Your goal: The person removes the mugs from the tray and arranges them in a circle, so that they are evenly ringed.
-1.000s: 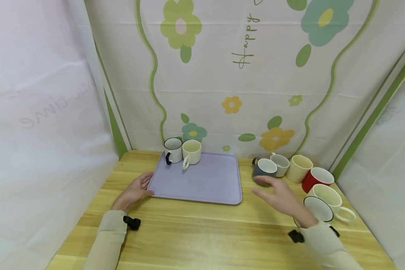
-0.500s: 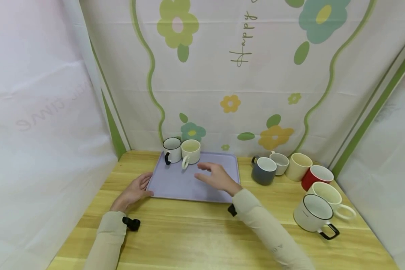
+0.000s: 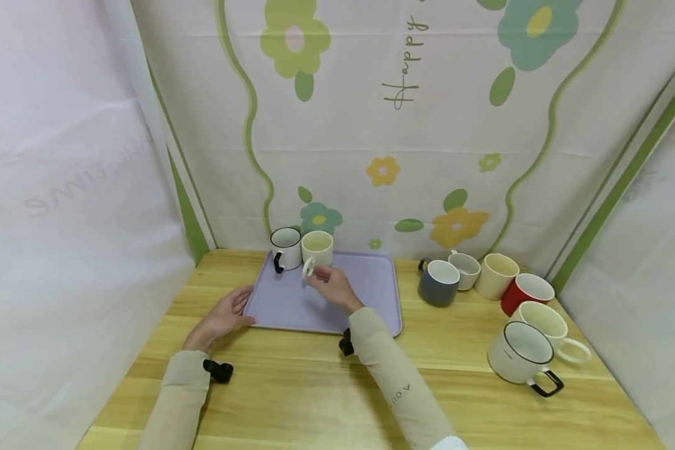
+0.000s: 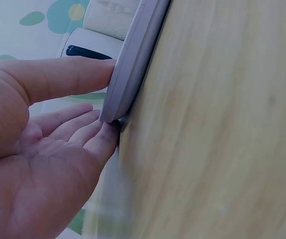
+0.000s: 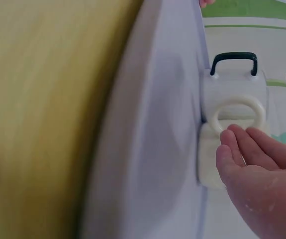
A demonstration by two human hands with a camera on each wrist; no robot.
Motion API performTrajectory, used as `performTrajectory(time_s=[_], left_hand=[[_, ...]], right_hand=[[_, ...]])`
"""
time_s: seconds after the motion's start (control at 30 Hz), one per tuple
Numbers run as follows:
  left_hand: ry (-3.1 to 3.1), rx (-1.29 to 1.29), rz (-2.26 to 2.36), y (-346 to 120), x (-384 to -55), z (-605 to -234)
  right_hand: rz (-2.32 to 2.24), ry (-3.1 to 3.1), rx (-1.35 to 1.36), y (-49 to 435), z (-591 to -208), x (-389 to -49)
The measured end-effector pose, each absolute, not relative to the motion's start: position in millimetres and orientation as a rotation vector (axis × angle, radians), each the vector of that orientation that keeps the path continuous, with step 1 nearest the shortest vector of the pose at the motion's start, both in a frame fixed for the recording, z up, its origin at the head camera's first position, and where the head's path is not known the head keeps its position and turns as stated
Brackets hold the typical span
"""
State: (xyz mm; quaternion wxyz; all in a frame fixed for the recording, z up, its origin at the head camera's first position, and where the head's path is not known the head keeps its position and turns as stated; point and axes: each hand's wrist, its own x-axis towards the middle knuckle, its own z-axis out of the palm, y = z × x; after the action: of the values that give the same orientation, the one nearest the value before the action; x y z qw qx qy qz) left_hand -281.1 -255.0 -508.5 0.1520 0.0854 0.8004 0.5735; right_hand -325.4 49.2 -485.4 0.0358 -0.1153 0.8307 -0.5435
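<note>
In the head view, my left hand touches the left edge and near-left corner of a lilac tray, thumb and fingers apart and fairly straight. Two mugs stand at the tray's far left: a white mug with black rim and handle, and a cream mug beside it. My right hand is over the tray at the cream mug's ring handle. In the right wrist view its fingertips are close to the handle, with the thumb held well away; contact is unclear.
Several mugs stand on the wooden table right of the tray: a dark grey mug, a small whitish mug, a cream cup, a red mug, another cream mug and a black-rimmed white mug. Fabric walls surround the table.
My right hand has moved left from beside the dark grey mug, across the tray, to the cream mug's handle. My left hand stays at the tray's edge.
</note>
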Motion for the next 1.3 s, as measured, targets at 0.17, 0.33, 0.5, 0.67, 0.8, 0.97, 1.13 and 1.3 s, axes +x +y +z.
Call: performTrajectory(time_s=[0.17,0.33,0.5,0.67,0.8,0.97,1.13,1.3], left_hand=[[2.302,0.252,1.634,-255.7,-279.8,-506.5],[2.298,0.257,1.645,-254.7,-279.7,-506.5],[2.294,0.251,1.644,-253.2,-279.5,-506.3],[2.292,0.236,1.644,-254.3,-279.5,-505.4],[2.283,0.229,1.657,-254.8,-279.4,-505.6],[2.283,0.242,1.654,-255.4,-278.5,-507.5],[2.286,0.242,1.655,-255.9,-278.9,-508.4],[2.295,0.251,1.647,-256.9,-281.2,-508.3]], right_hand=[[-1.811,2.448,-0.265,33.5,-494.3,-330.4],[-1.863,2.427,-0.178,29.1,-492.5,-332.3],[-1.808,2.503,-0.027,37.2,-486.9,-329.8],[-1.858,2.384,-0.007,49.0,-484.9,-326.0],[-1.956,2.222,0.023,55.5,-482.9,-321.2],[-2.061,2.059,0.098,64.6,-480.2,-311.8],[-2.056,1.996,0.103,81.6,-473.6,-296.2],[-2.039,1.996,0.066,104.3,-465.9,-272.7]])
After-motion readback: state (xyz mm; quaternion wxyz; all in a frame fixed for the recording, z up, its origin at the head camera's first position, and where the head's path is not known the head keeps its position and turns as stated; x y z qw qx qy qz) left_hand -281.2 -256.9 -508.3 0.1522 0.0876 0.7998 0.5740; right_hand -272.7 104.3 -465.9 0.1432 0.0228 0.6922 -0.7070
